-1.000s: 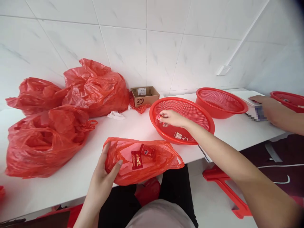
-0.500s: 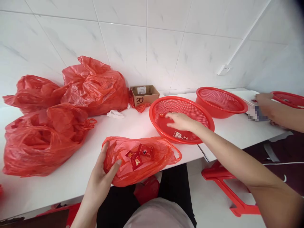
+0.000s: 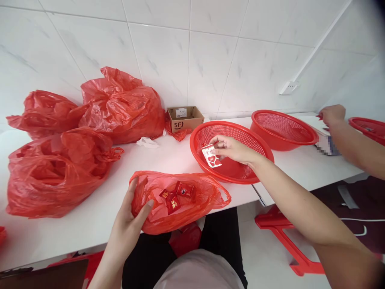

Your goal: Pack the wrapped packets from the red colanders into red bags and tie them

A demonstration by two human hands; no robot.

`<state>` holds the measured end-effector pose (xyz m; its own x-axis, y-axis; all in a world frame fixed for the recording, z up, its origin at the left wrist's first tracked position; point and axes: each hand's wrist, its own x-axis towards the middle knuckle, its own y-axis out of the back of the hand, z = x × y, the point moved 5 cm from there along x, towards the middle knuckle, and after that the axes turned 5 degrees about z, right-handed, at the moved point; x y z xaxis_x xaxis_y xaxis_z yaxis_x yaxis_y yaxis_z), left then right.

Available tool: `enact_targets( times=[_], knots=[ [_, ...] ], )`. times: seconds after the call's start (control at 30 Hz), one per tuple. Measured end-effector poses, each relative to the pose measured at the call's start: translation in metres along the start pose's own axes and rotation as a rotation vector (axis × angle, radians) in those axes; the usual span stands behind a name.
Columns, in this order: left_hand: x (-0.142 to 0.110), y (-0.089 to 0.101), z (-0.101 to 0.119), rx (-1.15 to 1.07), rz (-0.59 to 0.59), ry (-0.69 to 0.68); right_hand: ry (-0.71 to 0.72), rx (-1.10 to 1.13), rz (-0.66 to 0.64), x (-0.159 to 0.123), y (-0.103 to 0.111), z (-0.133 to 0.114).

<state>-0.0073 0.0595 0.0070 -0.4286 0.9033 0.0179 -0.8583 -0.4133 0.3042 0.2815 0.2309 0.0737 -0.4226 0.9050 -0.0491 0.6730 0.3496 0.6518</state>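
My left hand (image 3: 130, 214) grips the left edge of a thin red plastic bag (image 3: 198, 200) lying at the table's near edge. Several small red wrapped packets (image 3: 174, 194) show through the bag. My right hand (image 3: 230, 147) is over the nearer red mesh basket (image 3: 198, 154) and pinches a small white packet with red hearts (image 3: 211, 155), lifted above the basket's floor.
Three stuffed red plastic bags (image 3: 57, 168) crowd the table's left side against the tiled wall. A small open cardboard box (image 3: 185, 118) stands behind the basket. A second red basket (image 3: 282, 128) sits to the right, where another person's hand (image 3: 332, 114) reaches. A red stool (image 3: 288, 245) stands below.
My right hand let a small red piece drop into the basket, reached down to its floor, and has now lifted the white heart packet. The other person's hand moved farther back.
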Motion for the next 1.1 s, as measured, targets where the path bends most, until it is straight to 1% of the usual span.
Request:
enact_targets(
  times=[0.07,0.13,0.17,0.23,0.27,0.3,0.33,0.37,0.4,0.43,0.47,0.5,0.53,0.6,0.63,0.7,0.8,0.93,1.03,1.1],
  knots=[
    [-0.002,0.000,0.003,-0.010,0.008,0.002,0.087,0.317,0.008,-0.007,-0.007,-0.022],
    [-0.002,-0.001,0.005,-0.026,0.008,0.007,0.124,0.436,-0.048,-0.014,-0.028,-0.037],
    [-0.002,-0.001,0.004,-0.031,0.007,0.010,0.132,0.445,-0.099,-0.018,-0.041,-0.043],
    [-0.001,-0.001,0.002,-0.035,0.004,0.019,0.176,0.370,-0.170,-0.023,-0.063,-0.053],
    [-0.001,-0.001,0.000,-0.035,0.001,0.022,0.211,0.293,-0.160,-0.023,-0.069,-0.056],
    [0.000,0.000,-0.002,-0.032,-0.004,0.021,0.252,0.202,-0.109,-0.021,-0.069,-0.056],
    [0.000,0.000,-0.003,-0.029,-0.010,0.018,0.290,0.106,-0.025,-0.017,-0.062,-0.055],
    [0.001,0.001,-0.003,-0.028,-0.016,0.015,0.310,0.007,0.066,-0.012,-0.052,-0.050],
    [0.000,0.001,-0.003,-0.029,-0.018,0.013,0.298,-0.103,0.141,-0.006,-0.038,-0.041],
    [0.000,0.002,-0.002,-0.031,-0.013,0.014,0.239,-0.233,0.182,0.002,-0.023,-0.027],
    [-0.001,0.002,-0.001,-0.037,-0.006,0.020,0.141,-0.382,0.184,0.009,-0.009,-0.010],
    [-0.002,0.003,0.001,-0.046,0.002,0.029,0.005,-0.547,0.146,0.015,0.005,0.012],
    [-0.003,0.003,0.002,-0.057,0.010,0.038,-0.162,-0.691,0.069,0.018,0.017,0.036],
    [-0.004,0.003,0.004,-0.066,0.018,0.045,-0.353,-0.796,-0.053,0.017,0.034,0.074],
    [-0.004,0.002,0.004,-0.065,0.020,0.043,-0.408,-0.807,-0.106,0.015,0.037,0.089],
    [-0.003,0.001,0.004,-0.056,0.026,0.041,-0.455,-0.808,-0.176,0.010,0.036,0.109],
    [0.000,-0.001,0.004,-0.067,0.013,0.051,-0.491,-0.798,-0.224,0.006,0.027,0.122],
    [0.000,-0.003,0.006,-0.066,-0.011,0.052,-0.552,-0.736,-0.241,0.010,0.021,0.129],
    [-0.001,-0.002,0.007,-0.053,-0.010,0.043,-0.572,-0.616,-0.267,0.010,0.024,0.127],
    [-0.001,0.000,0.005,-0.044,0.001,0.042,-0.539,-0.502,-0.287,0.008,0.027,0.118]
  ],
)
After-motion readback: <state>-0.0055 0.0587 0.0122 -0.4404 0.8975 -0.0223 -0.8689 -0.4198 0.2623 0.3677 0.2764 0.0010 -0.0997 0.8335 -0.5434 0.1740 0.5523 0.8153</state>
